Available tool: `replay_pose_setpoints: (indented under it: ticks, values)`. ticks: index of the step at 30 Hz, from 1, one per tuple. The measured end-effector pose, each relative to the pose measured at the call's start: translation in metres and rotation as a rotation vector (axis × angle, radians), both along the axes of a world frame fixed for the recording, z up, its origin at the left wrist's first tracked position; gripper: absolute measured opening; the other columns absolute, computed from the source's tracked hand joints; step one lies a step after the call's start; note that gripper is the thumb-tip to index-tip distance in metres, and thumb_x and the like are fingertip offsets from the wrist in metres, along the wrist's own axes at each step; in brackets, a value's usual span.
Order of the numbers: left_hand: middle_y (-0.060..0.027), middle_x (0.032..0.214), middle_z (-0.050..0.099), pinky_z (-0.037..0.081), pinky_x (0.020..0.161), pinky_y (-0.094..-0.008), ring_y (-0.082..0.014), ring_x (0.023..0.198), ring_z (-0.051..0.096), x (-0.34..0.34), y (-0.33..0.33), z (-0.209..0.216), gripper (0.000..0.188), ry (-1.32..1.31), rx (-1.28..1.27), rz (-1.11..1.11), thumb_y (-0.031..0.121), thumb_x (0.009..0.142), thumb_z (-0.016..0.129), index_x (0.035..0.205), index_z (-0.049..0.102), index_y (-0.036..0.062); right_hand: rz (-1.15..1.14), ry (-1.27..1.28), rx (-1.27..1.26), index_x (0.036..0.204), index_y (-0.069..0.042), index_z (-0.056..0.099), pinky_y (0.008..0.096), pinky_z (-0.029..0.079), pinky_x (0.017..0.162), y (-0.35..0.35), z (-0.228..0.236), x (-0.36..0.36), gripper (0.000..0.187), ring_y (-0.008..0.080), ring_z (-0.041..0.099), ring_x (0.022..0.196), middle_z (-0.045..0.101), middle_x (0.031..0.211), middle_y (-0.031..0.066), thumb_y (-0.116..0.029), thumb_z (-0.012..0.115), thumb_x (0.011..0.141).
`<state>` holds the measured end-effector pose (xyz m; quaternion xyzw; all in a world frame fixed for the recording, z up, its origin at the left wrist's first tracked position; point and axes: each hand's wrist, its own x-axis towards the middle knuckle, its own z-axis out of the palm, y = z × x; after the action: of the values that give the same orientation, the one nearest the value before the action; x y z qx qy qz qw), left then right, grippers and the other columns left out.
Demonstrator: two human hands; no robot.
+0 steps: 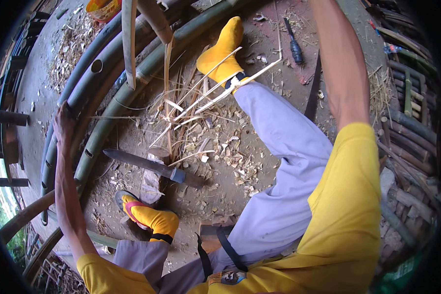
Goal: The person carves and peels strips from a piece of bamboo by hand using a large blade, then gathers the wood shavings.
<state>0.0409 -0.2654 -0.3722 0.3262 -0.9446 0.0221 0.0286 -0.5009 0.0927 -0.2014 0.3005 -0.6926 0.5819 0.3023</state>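
Presumably for support, the left hand (63, 125) is touching a dark round bamboo pole (83, 88), fingers' grip unclear; right hand unseen.

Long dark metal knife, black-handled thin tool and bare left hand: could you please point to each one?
Long dark metal knife (144, 163), head view: on the blade.
Black-handled thin tool (295, 50), head view: on the handle.
Bare left hand (62, 126), head view: back of the hand.
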Motion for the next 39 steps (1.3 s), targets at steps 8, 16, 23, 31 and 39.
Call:
replay_pose_setpoints:
  ticks: [8, 16, 23, 31, 39]
  values:
    - [-0.0186, 0.112, 0.056, 0.046, 0.085, -0.0424, -0.0349, 0.100, 0.056, -0.006, 0.005, -0.004, 0.056, 0.012, 0.075, -0.003, 0.007, 0.073, 0.058, 0.127, 0.046, 0.0122, 0.045, -0.260, -0.007, 0.089, 0.000, 0.047, 0.0303, 0.043, 0.040, -0.037, -0.014, -0.069, 0.026, 0.0175, 0.053, 0.047, 0.055, 0.060, 0.0059, -0.006, 0.066, 0.072]
    - [-0.0196, 0.115, 0.052, 0.041, 0.092, -0.0411, -0.0346, 0.107, 0.050, 0.035, 0.048, 0.071, 0.051, -0.103, 0.149, -0.217, 0.018, 0.072, 0.065, 0.119, 0.050, 0.0059, 0.337, -0.147, 0.173, 0.110, -0.005, 0.050, 0.0244, 0.046, 0.048, 0.049, -0.052, 0.163, 0.028, 0.0098, 0.052, 0.055, 0.054, 0.069, 0.0047, -0.014, 0.058, 0.085]
    - [-0.0132, 0.111, 0.058, 0.043, 0.092, -0.0356, -0.0230, 0.102, 0.056, 0.067, 0.141, 0.142, 0.049, -0.019, 0.710, -0.175, 0.016, 0.069, 0.071, 0.113, 0.055, 0.0010, 0.625, -0.919, 1.070, 0.106, 0.004, 0.056, 0.0352, 0.049, 0.072, 0.141, -0.121, 0.372, 0.043, 0.0235, 0.064, 0.077, 0.065, 0.083, 0.0154, -0.024, 0.065, 0.075]
    - [-0.0145, 0.067, 0.062, 0.052, 0.045, -0.0286, -0.0172, 0.056, 0.064, -0.055, 0.213, 0.040, 0.042, 0.036, 0.971, 0.288, 0.037, 0.079, 0.065, 0.078, 0.063, -0.0047, -0.053, -1.204, 0.696, 0.121, 0.004, 0.047, 0.0361, 0.045, 0.082, 0.142, -0.244, 0.389, 0.070, 0.0244, 0.059, 0.091, 0.062, 0.100, 0.0166, -0.040, 0.069, 0.071]
    - [-0.0095, 0.068, 0.065, 0.048, 0.057, -0.0315, -0.0155, 0.060, 0.061, -0.082, 0.221, -0.066, 0.024, 0.783, 0.923, 1.039, 0.021, 0.075, 0.066, 0.081, 0.065, -0.0024, -0.186, -0.957, 0.607, 0.106, 0.003, 0.053, 0.0464, 0.044, 0.075, 0.073, -0.240, 0.377, 0.048, 0.0375, 0.058, 0.087, 0.060, 0.092, 0.0216, -0.039, 0.057, 0.082]
